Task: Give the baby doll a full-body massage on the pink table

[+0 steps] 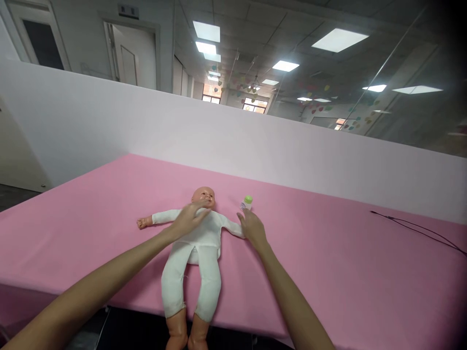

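A baby doll [199,238] lies on its back on a pink-covered table [328,257], with two bare hands over it.

Its arms stretch wide, which leaves the chest open, and its feet jut past the near table edge. The left hand [188,219] lies across the upper chest, fingers loosely spread, fingertips reaching the chin. The right hand [252,229] sits at the end of the doll's outstretched arm, fingers close together and pinching nothing. Their tips stop just below a small baby bottle [246,202] with a green top, which stands beside the doll's head, seemingly placed within easy reach. Whether they touch it is impossible to tell. A thin black cable [419,231] lies well off to the right, and a white wall [219,146] runs along the far edge.
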Demonstrator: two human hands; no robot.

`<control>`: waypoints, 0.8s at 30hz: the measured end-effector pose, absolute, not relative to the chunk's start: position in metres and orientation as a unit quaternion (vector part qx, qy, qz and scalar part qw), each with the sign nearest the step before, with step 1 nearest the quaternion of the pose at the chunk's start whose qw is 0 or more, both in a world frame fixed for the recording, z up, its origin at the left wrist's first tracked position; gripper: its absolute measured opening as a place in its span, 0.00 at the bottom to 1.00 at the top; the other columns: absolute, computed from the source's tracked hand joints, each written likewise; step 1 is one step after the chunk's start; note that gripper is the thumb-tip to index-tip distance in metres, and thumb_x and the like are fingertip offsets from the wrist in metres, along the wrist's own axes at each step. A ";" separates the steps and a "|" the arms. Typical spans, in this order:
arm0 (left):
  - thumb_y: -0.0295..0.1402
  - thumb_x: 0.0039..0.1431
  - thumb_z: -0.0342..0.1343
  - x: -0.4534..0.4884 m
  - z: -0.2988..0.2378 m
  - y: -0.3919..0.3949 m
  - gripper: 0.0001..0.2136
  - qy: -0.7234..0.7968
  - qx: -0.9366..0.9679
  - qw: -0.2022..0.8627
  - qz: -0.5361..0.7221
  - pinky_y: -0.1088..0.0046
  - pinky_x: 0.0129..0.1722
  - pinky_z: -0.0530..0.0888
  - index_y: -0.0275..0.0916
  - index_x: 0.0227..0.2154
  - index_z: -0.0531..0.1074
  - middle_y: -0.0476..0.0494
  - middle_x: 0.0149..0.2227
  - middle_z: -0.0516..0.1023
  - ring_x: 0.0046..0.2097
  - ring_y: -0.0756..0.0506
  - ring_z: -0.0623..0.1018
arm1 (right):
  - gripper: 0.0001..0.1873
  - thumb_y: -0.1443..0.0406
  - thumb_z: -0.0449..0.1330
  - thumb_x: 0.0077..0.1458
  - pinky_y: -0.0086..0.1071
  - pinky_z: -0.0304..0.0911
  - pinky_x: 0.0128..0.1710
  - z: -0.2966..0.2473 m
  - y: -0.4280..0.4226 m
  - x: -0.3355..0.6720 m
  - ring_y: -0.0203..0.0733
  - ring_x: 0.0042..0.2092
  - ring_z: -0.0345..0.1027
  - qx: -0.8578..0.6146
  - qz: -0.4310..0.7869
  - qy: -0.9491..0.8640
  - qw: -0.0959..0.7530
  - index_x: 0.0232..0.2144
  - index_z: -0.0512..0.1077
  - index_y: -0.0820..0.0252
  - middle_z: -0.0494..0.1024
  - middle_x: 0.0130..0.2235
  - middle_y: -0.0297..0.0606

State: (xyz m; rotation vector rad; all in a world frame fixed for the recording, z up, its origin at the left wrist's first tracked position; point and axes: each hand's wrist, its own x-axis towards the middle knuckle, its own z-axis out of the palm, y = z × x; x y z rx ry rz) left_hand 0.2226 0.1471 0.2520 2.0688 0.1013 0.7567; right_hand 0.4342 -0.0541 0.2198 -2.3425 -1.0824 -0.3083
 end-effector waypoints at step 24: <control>0.59 0.69 0.37 0.411 0.256 0.074 0.40 0.206 0.299 0.925 0.109 0.66 0.59 0.74 0.21 0.60 0.68 0.18 0.60 0.72 0.63 0.35 0.73 | 0.26 0.57 0.54 0.63 0.54 0.47 0.71 0.237 -0.034 0.489 0.52 0.70 0.55 -0.799 -0.026 -0.392 0.454 0.60 0.69 0.60 0.69 0.65 0.48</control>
